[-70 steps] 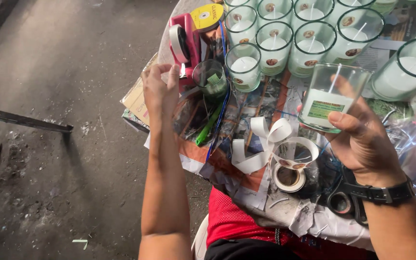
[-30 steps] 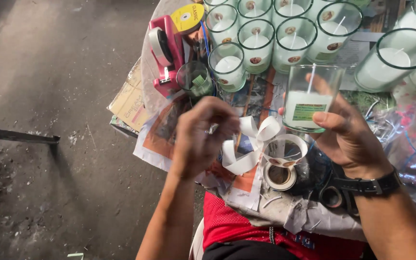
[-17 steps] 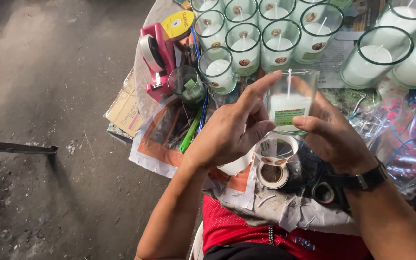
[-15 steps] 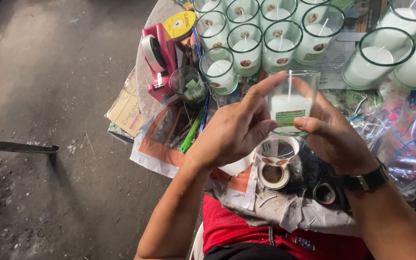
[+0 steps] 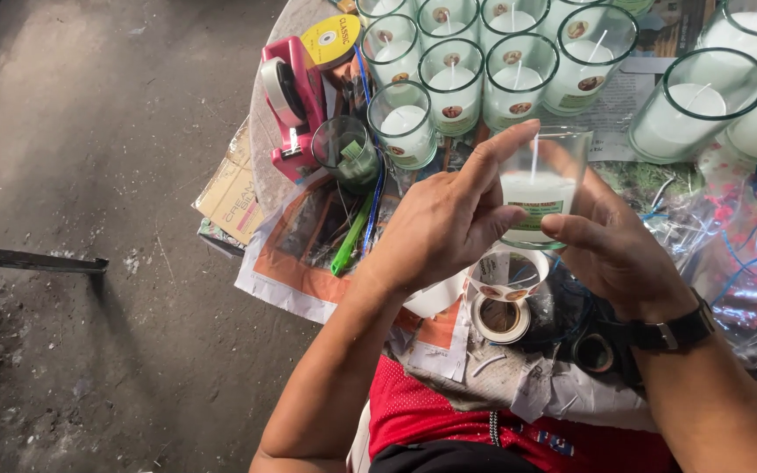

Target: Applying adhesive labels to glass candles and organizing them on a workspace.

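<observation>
Both hands — the left hand (image 5: 444, 228) and right hand (image 5: 611, 250) — pinched a glass candle (image 5: 541, 188) with its green label (image 5: 532, 215) half pressed on, while labelled candles (image 5: 453, 79) already lined the table's (image 5: 308, 271) far edge.

Below me to the left spreads a grey concrete floor (image 5: 89, 131), dusty and littered with small debris. A dark metal bar (image 5: 32, 259) lies across it. Newspaper sheets cover my worktop (image 5: 265, 144).

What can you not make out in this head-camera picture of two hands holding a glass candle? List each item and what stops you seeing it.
- Glass candle: its label is partly covered by the left hand and right hand.
- Large candle glasses: cut off by the top and right edges.
- Tape roll: partly hidden under the hands.
</observation>
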